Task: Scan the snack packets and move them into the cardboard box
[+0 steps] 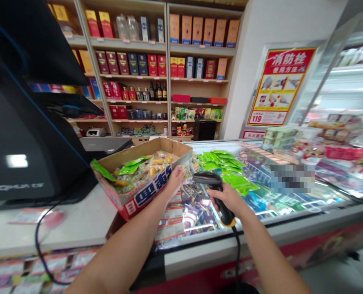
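My right hand (230, 200) is wrapped around the handle of a black barcode scanner (207, 178) with a yellow-trimmed base. Its head points left, towards my left hand (177, 178), and its cord hangs down over the counter edge. At the right side of an open cardboard box (149, 196), my left hand pinches a small clear-wrapped snack packet (187, 172). Inside the box lie several similar yellowish snack packets (157, 167) and some green pouches (134, 164). More green pouches (222, 161) lie in a pile on the glass freezer top, beyond the scanner.
A black checkout terminal (25, 155) stands at the left on the white counter (77, 222), with a loose cable (38, 241) in front. The glass-topped freezer (261, 204) stretches right, bearing stacked cartons (276, 136). Shelves of boxed bottles (141, 63) line the back wall.
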Demonstrator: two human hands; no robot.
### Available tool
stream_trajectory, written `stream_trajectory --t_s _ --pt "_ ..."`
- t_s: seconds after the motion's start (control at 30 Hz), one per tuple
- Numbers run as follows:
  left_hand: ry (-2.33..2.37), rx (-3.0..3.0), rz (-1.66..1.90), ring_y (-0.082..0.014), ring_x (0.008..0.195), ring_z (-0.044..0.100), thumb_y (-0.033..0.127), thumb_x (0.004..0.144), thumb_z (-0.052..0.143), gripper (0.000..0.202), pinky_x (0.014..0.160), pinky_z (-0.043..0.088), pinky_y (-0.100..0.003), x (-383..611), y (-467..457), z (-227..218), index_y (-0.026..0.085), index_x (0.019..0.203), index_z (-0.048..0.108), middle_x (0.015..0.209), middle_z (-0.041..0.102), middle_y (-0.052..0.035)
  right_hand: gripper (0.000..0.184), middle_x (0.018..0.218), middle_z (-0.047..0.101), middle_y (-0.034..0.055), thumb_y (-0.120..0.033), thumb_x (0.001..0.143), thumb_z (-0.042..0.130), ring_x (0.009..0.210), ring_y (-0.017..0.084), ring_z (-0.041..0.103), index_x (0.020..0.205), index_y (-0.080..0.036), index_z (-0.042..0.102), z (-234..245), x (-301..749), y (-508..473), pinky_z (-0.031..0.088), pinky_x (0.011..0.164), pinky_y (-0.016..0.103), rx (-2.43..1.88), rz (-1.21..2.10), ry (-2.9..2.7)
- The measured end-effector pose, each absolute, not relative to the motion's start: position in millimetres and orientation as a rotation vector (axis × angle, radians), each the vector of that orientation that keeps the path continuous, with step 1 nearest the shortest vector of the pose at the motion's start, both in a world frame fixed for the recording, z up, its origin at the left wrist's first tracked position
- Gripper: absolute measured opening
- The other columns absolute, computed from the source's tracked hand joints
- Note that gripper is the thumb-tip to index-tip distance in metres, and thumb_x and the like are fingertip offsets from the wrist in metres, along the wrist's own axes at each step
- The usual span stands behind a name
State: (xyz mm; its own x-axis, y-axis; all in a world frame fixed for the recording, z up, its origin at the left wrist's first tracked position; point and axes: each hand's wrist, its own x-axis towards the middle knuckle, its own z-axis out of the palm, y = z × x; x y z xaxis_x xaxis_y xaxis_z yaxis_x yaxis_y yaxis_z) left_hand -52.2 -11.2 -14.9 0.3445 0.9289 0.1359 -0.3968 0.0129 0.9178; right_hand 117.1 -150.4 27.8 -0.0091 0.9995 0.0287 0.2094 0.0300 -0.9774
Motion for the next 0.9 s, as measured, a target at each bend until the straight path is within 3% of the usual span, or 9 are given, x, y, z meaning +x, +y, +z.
stream_trajectory --t_s 0.27,0.73,0.9 --pt "0.602 1.165 1.183 -0.0195 0.086 0.07 0.04 0.068 0.078 0.042 0.068 0.057 -0.026 -53 -11 -15 0.017 0.096 0.058 0.088 0.071 -0.0045 0.031 0.04 0.054 0.0003 -0.031 0.075 0.069 0.033 0.014 0.051 0.049 -0.02 0.056 3 102 -153 0.041 0.036 0.025 -1.293 1.073 -1.332" --pt "0.65 1.246 1.24 -0.0111 0.068 0.06 0.029 0.073 0.072 0.022 0.069 0.049 -0.023 -53 -16 -11 0.017 0.083 0.057 0.069 0.059 0.0032 0.031 0.041 0.053 -0.0002 -0.037 0.069 0.071 0.032 0.013 0.051 0.049 -0.017 0.056 2 96 -158 0.043 0.035 0.024 -1.332 1.072 -1.236" --pt "0.687 1.34 1.259 -0.0124 0.061 0.054 0.025 0.072 0.072 0.018 0.062 0.043 -0.023 -53 -32 2 0.018 0.078 0.056 0.062 0.055 0.0039 0.027 0.046 0.057 -0.0011 -0.04 0.066 0.074 0.035 0.012 0.052 0.063 -0.017 0.061 15 82 -160 0.042 0.035 0.023 -1.183 1.091 -1.203"
